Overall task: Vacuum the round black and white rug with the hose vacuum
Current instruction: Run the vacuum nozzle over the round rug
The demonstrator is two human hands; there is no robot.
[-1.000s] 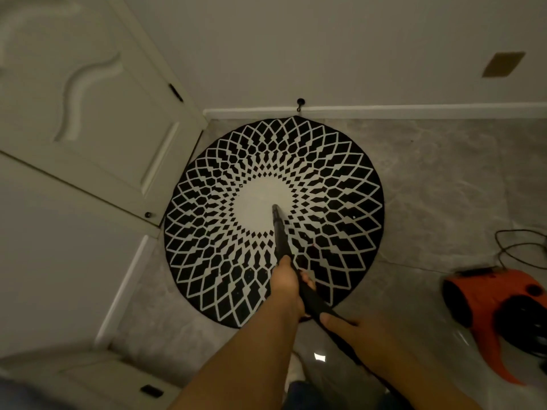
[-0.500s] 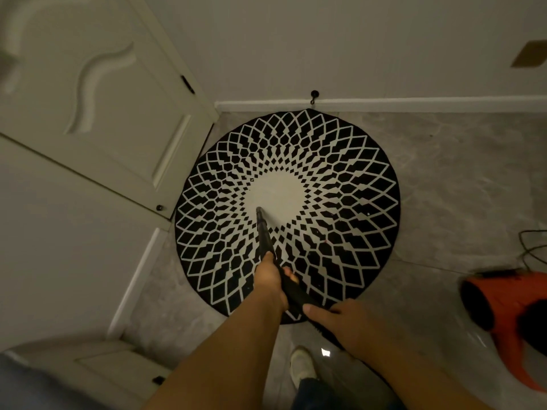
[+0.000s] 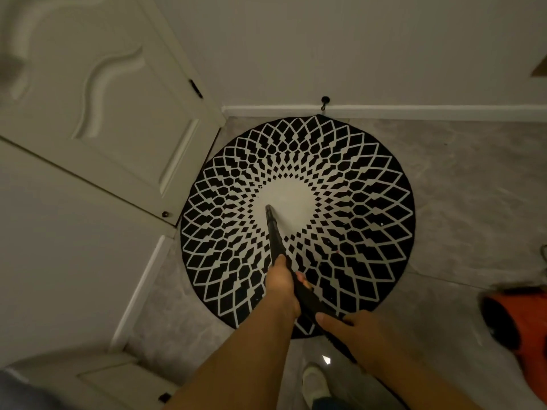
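Note:
The round black and white rug (image 3: pixel 355 202) lies on the grey floor against the far wall. A black vacuum nozzle (image 3: pixel 273 232) points up and away from me, its tip on the lower left part of the rug's white centre. My left hand (image 3: pixel 282 284) grips the nozzle's rear part over the rug's near side. My right hand (image 3: pixel 352 329) holds the black hose just behind it, at the rug's near edge. The orange vacuum body (image 3: pixel 521 321) sits on the floor at the right edge, partly cut off.
A white panelled door (image 3: pixel 103 99) stands open at the left, its lower corner close to the rug's left edge. White skirting (image 3: pixel 414 112) runs along the far wall with a small black doorstop (image 3: pixel 325 102) above the rug. My shoe (image 3: pixel 315 383) is near the bottom.
The nozzle tip has slid left across the white centre, from its lower right to its lower left. The view has shifted, so the rug and vacuum body sit further right in frame.

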